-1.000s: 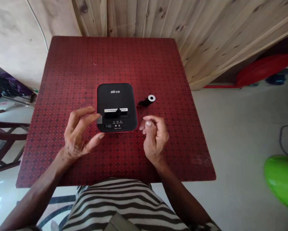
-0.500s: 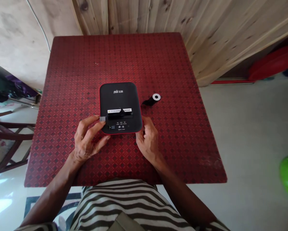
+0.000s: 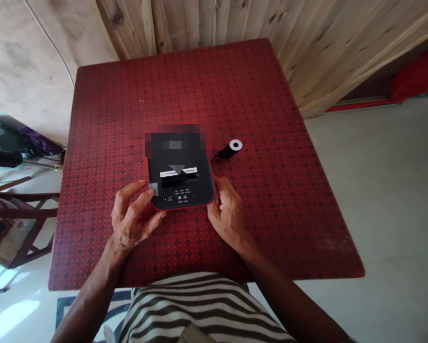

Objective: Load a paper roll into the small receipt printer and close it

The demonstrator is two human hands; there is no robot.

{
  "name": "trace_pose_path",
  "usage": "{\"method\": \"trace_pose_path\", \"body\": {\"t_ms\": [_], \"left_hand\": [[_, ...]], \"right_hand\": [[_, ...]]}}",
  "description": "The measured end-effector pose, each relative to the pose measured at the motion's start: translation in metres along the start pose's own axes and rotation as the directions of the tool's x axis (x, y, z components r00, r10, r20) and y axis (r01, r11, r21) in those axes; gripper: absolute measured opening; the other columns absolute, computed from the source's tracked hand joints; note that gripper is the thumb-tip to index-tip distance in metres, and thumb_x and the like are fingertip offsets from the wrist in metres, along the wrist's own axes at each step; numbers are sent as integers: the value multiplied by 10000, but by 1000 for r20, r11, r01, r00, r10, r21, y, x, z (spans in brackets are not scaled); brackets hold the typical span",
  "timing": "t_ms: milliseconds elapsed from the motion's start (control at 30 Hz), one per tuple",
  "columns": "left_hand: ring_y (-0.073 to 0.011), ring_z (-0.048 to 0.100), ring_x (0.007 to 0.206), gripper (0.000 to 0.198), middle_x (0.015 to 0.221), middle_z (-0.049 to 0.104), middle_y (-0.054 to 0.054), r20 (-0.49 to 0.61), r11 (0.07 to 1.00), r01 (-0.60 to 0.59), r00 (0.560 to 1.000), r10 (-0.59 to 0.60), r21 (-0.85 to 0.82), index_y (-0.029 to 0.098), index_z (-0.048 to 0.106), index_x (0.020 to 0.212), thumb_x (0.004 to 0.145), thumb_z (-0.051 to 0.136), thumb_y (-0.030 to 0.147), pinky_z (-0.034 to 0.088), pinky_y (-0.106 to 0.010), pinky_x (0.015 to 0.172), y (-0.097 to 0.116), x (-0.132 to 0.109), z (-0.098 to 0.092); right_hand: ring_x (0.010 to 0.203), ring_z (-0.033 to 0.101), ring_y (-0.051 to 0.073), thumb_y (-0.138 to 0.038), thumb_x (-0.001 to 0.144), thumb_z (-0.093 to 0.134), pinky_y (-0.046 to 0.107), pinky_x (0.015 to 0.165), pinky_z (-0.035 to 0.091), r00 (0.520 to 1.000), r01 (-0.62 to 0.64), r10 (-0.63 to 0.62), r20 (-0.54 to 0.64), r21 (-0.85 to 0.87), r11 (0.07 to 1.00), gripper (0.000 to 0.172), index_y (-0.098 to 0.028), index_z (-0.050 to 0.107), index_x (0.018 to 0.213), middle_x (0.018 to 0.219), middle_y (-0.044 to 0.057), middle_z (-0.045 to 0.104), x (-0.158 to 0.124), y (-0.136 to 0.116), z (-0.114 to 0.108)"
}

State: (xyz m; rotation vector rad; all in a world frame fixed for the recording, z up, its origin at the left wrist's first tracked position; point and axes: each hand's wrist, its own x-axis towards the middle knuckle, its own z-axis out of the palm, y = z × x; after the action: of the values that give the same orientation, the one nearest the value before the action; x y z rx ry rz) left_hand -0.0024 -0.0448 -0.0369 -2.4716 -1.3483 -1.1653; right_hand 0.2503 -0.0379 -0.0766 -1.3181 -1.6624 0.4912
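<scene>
A black receipt printer (image 3: 180, 152) with a red lower rim lies on the table in front of me. It has a white label strip (image 3: 190, 170), a dark slot and small icons near its front edge; its far end is blurred by pixel blocks. The fingertips of my left hand (image 3: 131, 214) rest at its left edge, one on a small grey tab (image 3: 154, 189), with the thumb at the front edge. My right hand (image 3: 228, 209) grips the front right side, its fingers curled and partly hidden. Right of the printer lies a small paper roll (image 3: 235, 145), with a dark strip (image 3: 224, 153) beside it.
The table (image 3: 185, 90) has a red patterned cover and stands against a wooden plank wall (image 3: 235, 24). A wooden chair (image 3: 21, 214) is at the left. Pale floor (image 3: 385, 190) shows on the right.
The view has shifted and turned slightly. Both hands stay at the printer. The grey tab under my left finger looks larger than before.
</scene>
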Motion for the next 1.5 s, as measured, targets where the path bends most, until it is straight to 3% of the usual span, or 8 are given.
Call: {"method": "trace_pose_path", "body": {"t_ms": [667, 900, 1033, 1167, 1233, 1300, 1400, 1500], "left_hand": [[-325, 672, 1304, 601, 1405, 648, -155, 61, 999, 8, 998, -6, -35, 251, 604, 1415, 883, 851, 383, 639, -500, 1050, 2, 7, -6], [-298, 694, 1256, 535, 1373, 649, -136, 48, 995, 55, 998, -51, -78, 242, 636, 1335, 875, 864, 390, 641, -468, 1024, -1, 7, -3], [-267, 706, 1170, 507, 1314, 654, -117, 20, 996, 45, 999, -44, -71, 251, 611, 1356, 918, 807, 416, 655, -434, 945, 0, 6, 0], [-255, 700, 1143, 559, 1278, 664, -131, -8, 996, 29, 1000, -30, -81, 225, 582, 1398, 915, 809, 390, 652, -410, 937, 2, 4, 4], [-262, 692, 1171, 588, 1299, 661, -143, -15, 996, 26, 1000, -27, -83, 224, 570, 1424, 911, 815, 375, 652, -409, 954, 3, 2, 6], [-271, 684, 1199, 623, 1336, 647, -153, -17, 996, 27, 999, -28, -83, 232, 552, 1460, 915, 814, 384, 653, -412, 967, 3, -1, 9], [-283, 669, 1239, 635, 1390, 612, -167, 8, 997, 33, 999, -32, -75, 247, 544, 1494, 932, 797, 400, 650, -420, 998, 4, -6, 12], [-287, 654, 1272, 622, 1408, 587, -172, 30, 997, 40, 999, -38, -71, 253, 548, 1502, 940, 791, 360, 643, -421, 1032, 4, -9, 14]], "right_hand": [[921, 713, 214, -88, 961, 483, 357, 805, 609, 1000, 2, -2, 9, -9, 1000, 379, -244, 604, 1285, 1057, 61, 709, 0, 0, -1], [865, 703, 192, -78, 976, 486, 329, 760, 599, 1000, 5, -5, 1, -9, 1000, 339, -230, 635, 1241, 1022, 51, 710, -2, 2, 1], [870, 719, 179, -77, 988, 509, 311, 711, 601, 998, -60, 60, -7, 13, 998, 359, -240, 659, 1271, 1088, 59, 738, 4, -6, -13], [964, 739, 196, -117, 1031, 597, 361, 826, 620, 983, 143, -155, -94, -122, 982, 288, -260, 710, 1253, 1106, 64, 773, 42, -30, -37], [962, 728, 203, -124, 1038, 618, 385, 896, 606, 947, 319, -317, 44, -193, 928, 226, -249, 745, 1177, 1053, 53, 801, 72, -42, -38], [942, 711, 214, -124, 1038, 620, 384, 894, 587, 883, 443, -368, 291, -260, 858, 179, -217, 772, 1046, 987, 55, 809, 100, -52, -28], [885, 719, 226, -98, 981, 694, 360, 803, 560, 775, 511, -232, 587, -369, 776, 147, -166, 780, 882, 913, 89, 807, 129, -64, -1], [767, 730, 226, -71, 953, 708, 336, 649, 503, 744, 487, -62, 665, -477, 732, 142, -150, 806, 885, 891, 125, 815, 138, -74, 18]]}}
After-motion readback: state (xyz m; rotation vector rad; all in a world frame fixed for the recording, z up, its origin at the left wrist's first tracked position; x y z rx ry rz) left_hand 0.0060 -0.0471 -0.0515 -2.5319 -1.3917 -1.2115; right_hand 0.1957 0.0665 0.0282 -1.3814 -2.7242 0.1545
